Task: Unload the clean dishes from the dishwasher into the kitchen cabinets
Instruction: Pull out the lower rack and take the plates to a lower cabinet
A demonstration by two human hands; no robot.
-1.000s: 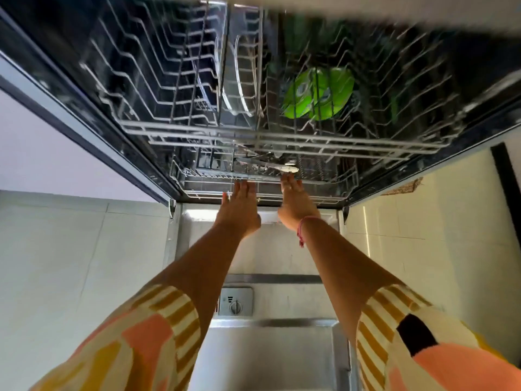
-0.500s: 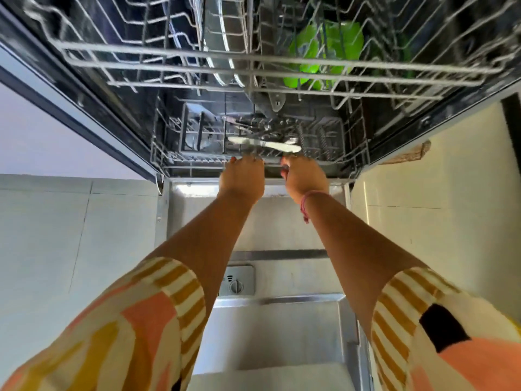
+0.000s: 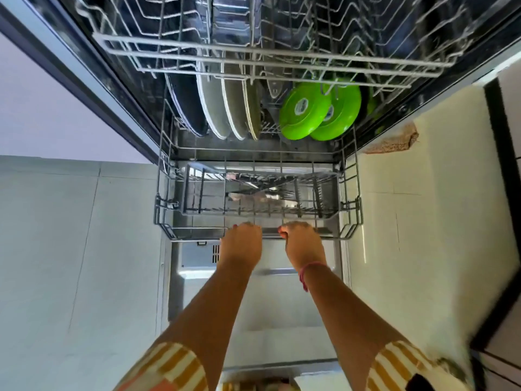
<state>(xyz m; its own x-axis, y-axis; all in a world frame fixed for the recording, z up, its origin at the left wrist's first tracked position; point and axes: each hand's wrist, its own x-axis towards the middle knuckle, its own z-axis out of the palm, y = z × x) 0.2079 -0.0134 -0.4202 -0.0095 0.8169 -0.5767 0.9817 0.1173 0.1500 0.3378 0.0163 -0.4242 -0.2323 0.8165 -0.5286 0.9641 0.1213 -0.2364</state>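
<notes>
Head view: lower rack (image 3: 349, 221) under both hands.

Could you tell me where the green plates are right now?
In the head view, the green plates stand on edge in the lower rack, right of centre, beside the row of pale plates.

We see two bright green plates (image 3: 306, 111) with pale labels, grey-white plates (image 3: 214, 105), one dark plate (image 3: 186, 103), grey wire racks (image 3: 253, 56), sleeves (image 3: 169, 368) striped mustard and cream with orange patches, a pink-red wrist string (image 3: 306, 273), and a pale tiled floor (image 3: 70, 249).
</notes>
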